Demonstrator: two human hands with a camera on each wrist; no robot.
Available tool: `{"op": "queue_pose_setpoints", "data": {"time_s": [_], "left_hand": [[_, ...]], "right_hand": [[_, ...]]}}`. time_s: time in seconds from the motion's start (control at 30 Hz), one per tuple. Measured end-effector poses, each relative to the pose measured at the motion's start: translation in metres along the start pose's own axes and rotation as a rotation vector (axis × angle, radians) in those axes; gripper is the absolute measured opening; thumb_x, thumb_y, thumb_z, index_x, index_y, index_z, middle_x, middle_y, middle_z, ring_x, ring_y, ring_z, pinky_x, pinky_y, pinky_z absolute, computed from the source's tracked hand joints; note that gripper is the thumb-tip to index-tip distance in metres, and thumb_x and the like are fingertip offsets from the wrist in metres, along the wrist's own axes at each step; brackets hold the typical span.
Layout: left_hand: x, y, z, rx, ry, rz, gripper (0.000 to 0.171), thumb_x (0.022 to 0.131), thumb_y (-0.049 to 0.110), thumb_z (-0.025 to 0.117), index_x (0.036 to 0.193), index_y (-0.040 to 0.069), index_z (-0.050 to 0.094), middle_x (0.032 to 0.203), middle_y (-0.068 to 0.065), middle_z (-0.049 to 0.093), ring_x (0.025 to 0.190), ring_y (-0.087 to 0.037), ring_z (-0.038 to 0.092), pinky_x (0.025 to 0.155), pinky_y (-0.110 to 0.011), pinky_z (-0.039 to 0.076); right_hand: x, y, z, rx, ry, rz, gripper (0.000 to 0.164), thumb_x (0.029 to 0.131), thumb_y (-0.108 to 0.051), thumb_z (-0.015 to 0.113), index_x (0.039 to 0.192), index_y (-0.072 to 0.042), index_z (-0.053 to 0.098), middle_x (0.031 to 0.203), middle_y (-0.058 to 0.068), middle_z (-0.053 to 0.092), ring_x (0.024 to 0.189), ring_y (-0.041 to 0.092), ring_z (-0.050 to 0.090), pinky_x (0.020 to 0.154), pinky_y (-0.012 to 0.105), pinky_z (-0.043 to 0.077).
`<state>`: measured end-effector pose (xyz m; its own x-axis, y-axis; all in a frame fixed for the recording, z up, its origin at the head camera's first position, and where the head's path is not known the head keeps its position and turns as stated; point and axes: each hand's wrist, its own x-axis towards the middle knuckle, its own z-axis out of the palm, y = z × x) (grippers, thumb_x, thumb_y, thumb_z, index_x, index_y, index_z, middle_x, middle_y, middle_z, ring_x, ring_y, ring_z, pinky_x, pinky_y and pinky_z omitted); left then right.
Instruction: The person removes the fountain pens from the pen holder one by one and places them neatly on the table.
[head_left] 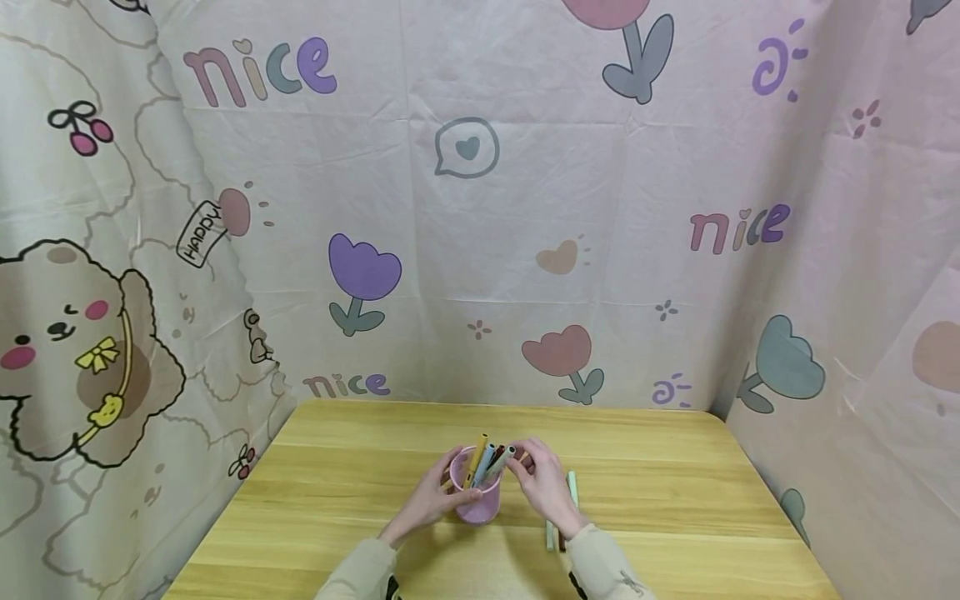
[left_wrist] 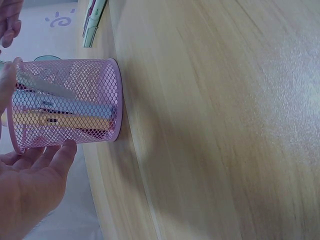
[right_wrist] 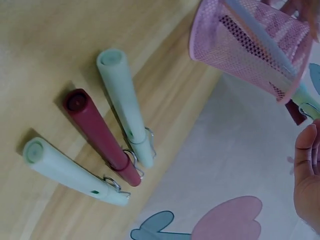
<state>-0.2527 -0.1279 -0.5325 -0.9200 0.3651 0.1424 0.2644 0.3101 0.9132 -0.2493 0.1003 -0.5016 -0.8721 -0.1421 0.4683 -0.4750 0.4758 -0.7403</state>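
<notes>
A pink mesh pen cup stands on the table, and my left hand grips it around the rim, with the thumb on the near side. Inside it are a yellow-orange pen, a blue pen, a dark red pen and a light green pen, their ends sticking up past the rim. My right hand pinches the upper end of the light green pen, right beside the cup's rim. Through the mesh, the blue and orange pens show down near the bottom in the left wrist view.
Three pens lie side by side to the right of the cup: a light green pen, a dark red pen and another light green pen. Behind the wooden table hangs a printed cloth.
</notes>
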Motion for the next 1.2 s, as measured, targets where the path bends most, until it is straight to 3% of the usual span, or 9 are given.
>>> {"op": "queue_pose_setpoints", "data": {"time_s": [0.4, 0.67, 0.83, 1.0, 1.2], "left_hand": [[-0.002, 0.001, 0.000, -0.006, -0.001, -0.004, 0.094, 0.088, 0.025, 0.078, 0.155, -0.009, 0.021, 0.156, -0.039, 0.029, 0.139, -0.061, 0.035, 0.114, -0.064, 0.040], [-0.002, 0.002, -0.001, -0.003, -0.001, -0.012, 0.094, 0.088, 0.026, 0.078, 0.156, -0.008, 0.021, 0.157, -0.038, 0.028, 0.140, -0.061, 0.034, 0.115, -0.065, 0.039], [-0.002, 0.001, -0.001, 0.004, 0.004, -0.012, 0.094, 0.088, 0.026, 0.078, 0.156, -0.007, 0.022, 0.156, -0.038, 0.029, 0.140, -0.061, 0.034, 0.115, -0.066, 0.038], [-0.002, 0.001, -0.001, 0.003, 0.006, -0.013, 0.093, 0.088, 0.026, 0.078, 0.156, -0.006, 0.023, 0.156, -0.038, 0.029, 0.140, -0.061, 0.034, 0.115, -0.067, 0.037], [-0.003, 0.002, -0.001, 0.001, 0.007, -0.019, 0.094, 0.088, 0.026, 0.079, 0.156, -0.007, 0.022, 0.157, -0.038, 0.028, 0.140, -0.061, 0.034, 0.115, -0.066, 0.038]], "right_hand": [[0.000, -0.010, -0.013, 0.074, 0.071, -0.006, 0.013, 0.088, -0.001, 0.072, 0.101, -0.004, 0.071, 0.089, 0.003, 0.065, 0.068, 0.003, 0.056, 0.060, 0.017, 0.054], [0.000, -0.018, -0.024, 0.159, 0.112, 0.002, 0.011, 0.091, -0.001, 0.069, 0.102, -0.002, 0.069, 0.090, 0.013, 0.065, 0.063, 0.004, 0.054, 0.052, 0.015, 0.049], [0.000, -0.021, -0.027, 0.190, 0.162, -0.035, 0.011, 0.090, 0.001, 0.069, 0.101, -0.001, 0.069, 0.086, 0.009, 0.063, 0.061, 0.004, 0.054, 0.049, 0.015, 0.049], [0.000, -0.025, -0.031, 0.174, 0.204, -0.074, 0.014, 0.089, 0.008, 0.066, 0.103, 0.006, 0.067, 0.085, 0.015, 0.064, 0.063, -0.005, 0.052, 0.051, 0.018, 0.054], [-0.003, -0.050, -0.047, 0.187, 0.242, -0.141, 0.014, 0.089, 0.013, 0.064, 0.103, 0.015, 0.063, 0.077, 0.018, 0.064, 0.064, -0.006, 0.053, 0.053, 0.020, 0.057]]}}
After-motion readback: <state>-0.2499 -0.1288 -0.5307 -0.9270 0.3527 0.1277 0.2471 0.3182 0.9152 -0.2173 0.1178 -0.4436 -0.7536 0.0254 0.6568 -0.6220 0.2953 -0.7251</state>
